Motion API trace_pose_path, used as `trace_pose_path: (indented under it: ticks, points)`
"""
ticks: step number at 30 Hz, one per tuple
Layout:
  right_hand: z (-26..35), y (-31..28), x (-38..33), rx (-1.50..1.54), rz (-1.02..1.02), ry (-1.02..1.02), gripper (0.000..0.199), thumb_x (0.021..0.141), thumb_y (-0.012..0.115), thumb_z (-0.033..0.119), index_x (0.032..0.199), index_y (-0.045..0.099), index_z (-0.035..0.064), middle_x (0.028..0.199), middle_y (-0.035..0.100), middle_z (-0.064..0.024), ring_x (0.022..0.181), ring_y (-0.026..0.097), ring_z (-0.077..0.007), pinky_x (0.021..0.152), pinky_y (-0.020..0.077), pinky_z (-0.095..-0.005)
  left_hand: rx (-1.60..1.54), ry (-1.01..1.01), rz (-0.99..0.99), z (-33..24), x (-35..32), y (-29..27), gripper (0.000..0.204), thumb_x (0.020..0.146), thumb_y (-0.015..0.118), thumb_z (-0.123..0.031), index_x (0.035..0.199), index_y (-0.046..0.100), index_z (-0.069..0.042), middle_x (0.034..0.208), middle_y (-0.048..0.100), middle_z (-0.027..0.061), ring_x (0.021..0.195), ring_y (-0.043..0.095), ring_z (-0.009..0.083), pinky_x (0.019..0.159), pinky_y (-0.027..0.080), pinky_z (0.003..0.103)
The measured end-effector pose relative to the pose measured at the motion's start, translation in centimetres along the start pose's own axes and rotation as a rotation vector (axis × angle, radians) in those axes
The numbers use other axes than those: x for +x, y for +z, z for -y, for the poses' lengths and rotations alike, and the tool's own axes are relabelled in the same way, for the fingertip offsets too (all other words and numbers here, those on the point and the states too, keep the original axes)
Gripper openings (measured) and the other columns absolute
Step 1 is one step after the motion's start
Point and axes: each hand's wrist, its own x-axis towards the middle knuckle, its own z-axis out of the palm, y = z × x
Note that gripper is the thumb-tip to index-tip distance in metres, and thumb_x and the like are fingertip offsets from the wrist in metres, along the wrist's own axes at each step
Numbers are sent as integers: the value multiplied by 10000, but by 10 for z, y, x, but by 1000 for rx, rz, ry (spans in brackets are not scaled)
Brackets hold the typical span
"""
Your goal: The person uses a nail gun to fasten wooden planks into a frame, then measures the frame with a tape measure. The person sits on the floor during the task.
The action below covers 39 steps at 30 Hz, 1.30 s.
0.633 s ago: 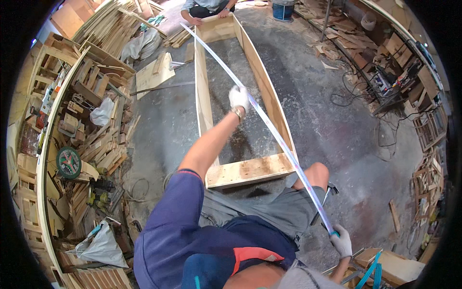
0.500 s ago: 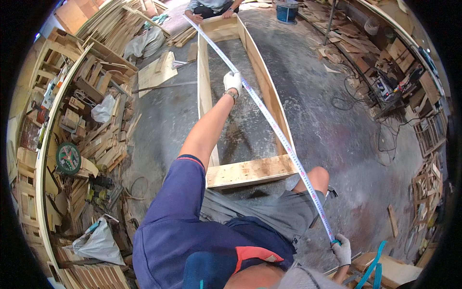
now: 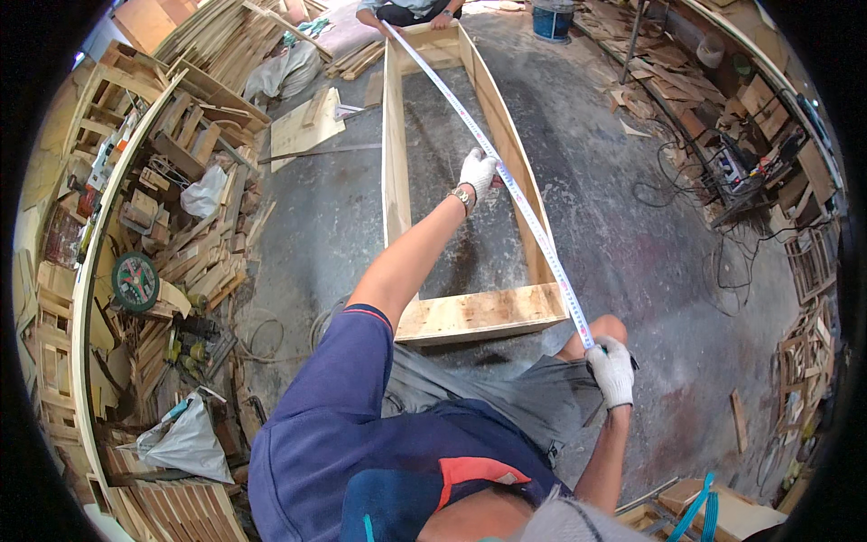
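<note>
A long rectangular wooden frame [image 3: 395,172] of pale boards lies on the floor in front of me. The white blade of a tape measure [image 3: 533,221] runs diagonally from its far left corner past its near right corner. My left hand [image 3: 479,172], in a white glove, is closed at the blade's left edge about midway along. My right hand [image 3: 612,370], also gloved, is closed around the near end by my knee; the tape's case is mostly hidden in it. At the far end, a crouching person's hand [image 3: 442,20] rests on the frame's end board.
Wood offcuts [image 3: 203,221] and stacked slats fill the left side. A plywood sheet [image 3: 302,131] lies left of the frame. Scrap boards [image 3: 673,77] and loose cables [image 3: 668,181] line the right. A blue bucket [image 3: 552,20] stands at the far end.
My right hand has moved up and inward from the lower right, and the stretch of tape out has shortened. My left hand has shifted slightly right and nearer along the blade.
</note>
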Motion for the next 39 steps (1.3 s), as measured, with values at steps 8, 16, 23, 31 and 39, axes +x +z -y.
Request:
trace_pose_path:
  ticks: [8, 16, 23, 31, 39]
  points:
    - [10, 18, 26, 166, 67, 67, 428, 862, 610, 248, 1173, 689, -35, 831, 718, -135, 752, 693, -213, 707, 517, -334, 1106, 220, -373, 16, -47, -70, 872, 818, 660, -489, 1536, 366, -90, 1521, 409, 314, 1399, 438, 435, 1128, 361, 537]
    - [-16, 14, 35, 171, 94, 82, 432, 859, 619, 250, 1163, 679, -51, 804, 705, -116, 731, 676, -196, 692, 507, -336, 1334, -112, -592, 37, -73, -178, 932, 826, 717, -358, 1558, 237, -36, 1330, 540, 277, 1184, 607, 421, 939, 516, 526]
    - [-28, 21, 41, 240, 101, 90, 383, 865, 624, 223, 1128, 688, -48, 762, 678, -89, 691, 640, -153, 650, 492, -320, 1477, -67, -485, 57, -60, -214, 539, 908, 526, -158, 1410, 370, -38, 1059, 679, 250, 924, 712, 415, 799, 577, 503]
    - [-9, 8, 32, 244, 77, 94, 307, 869, 601, 155, 1101, 703, -19, 704, 631, -47, 616, 585, -124, 576, 459, -301, 1500, 5, -548, 63, -67, -214, 634, 909, 574, -183, 1482, 346, -35, 1046, 680, 225, 884, 724, 381, 734, 589, 484]
    - [-10, 2, 29, 256, 84, 83, 241, 849, 597, 159, 980, 708, -11, 668, 607, -43, 608, 578, -127, 569, 444, -309, 1494, -2, -521, 62, -65, -217, 646, 918, 565, -205, 1499, 335, -42, 1077, 675, 237, 908, 721, 390, 765, 584, 496]
